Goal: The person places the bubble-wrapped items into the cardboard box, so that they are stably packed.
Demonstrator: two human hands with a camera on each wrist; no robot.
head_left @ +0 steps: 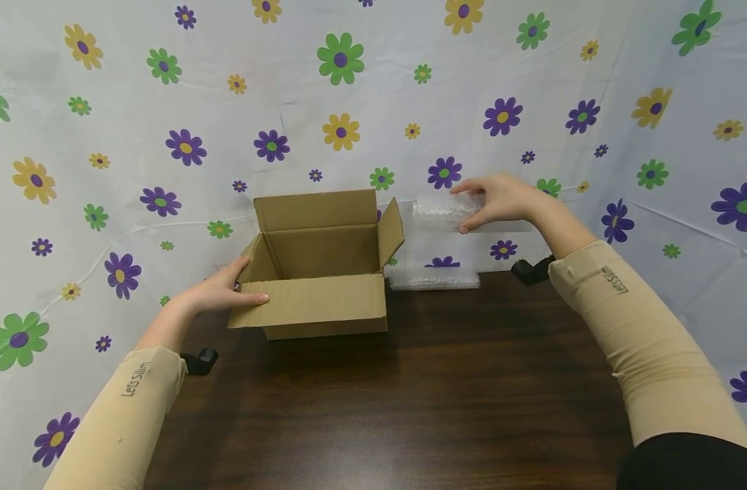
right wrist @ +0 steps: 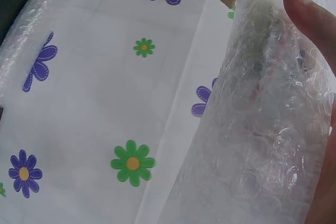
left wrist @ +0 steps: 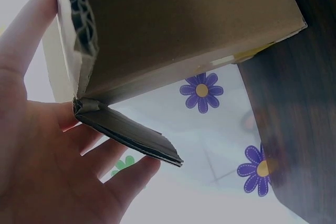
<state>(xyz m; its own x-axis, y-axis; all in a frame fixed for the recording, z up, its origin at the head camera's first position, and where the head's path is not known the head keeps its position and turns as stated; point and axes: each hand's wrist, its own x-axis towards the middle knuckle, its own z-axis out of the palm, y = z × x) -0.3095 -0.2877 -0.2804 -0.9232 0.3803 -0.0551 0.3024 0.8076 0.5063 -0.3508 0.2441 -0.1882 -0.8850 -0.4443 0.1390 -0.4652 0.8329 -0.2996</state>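
Observation:
An open cardboard box (head_left: 324,299) sits on the dark table with its flaps spread. At its left corner, my left hand (head_left: 223,289) grips the cardboard, the thumb lying over the front flap (head_left: 315,299). Close up in the left wrist view, the fingers of that hand (left wrist: 47,145) pass behind a folded side flap (left wrist: 131,132). Right of the box and above the tabletop, my right hand (head_left: 502,201) holds clear bubble wrap (head_left: 441,212) between thumb and fingers. The same bubble wrap (right wrist: 257,124) covers much of the right wrist view and partly hides the fingers.
Another piece of bubble wrap (head_left: 435,279) lies at the table's back edge, just right of the box. Behind the brown wooden table (head_left: 373,408) hangs a white flower-print cloth (head_left: 226,82), which continues along both sides.

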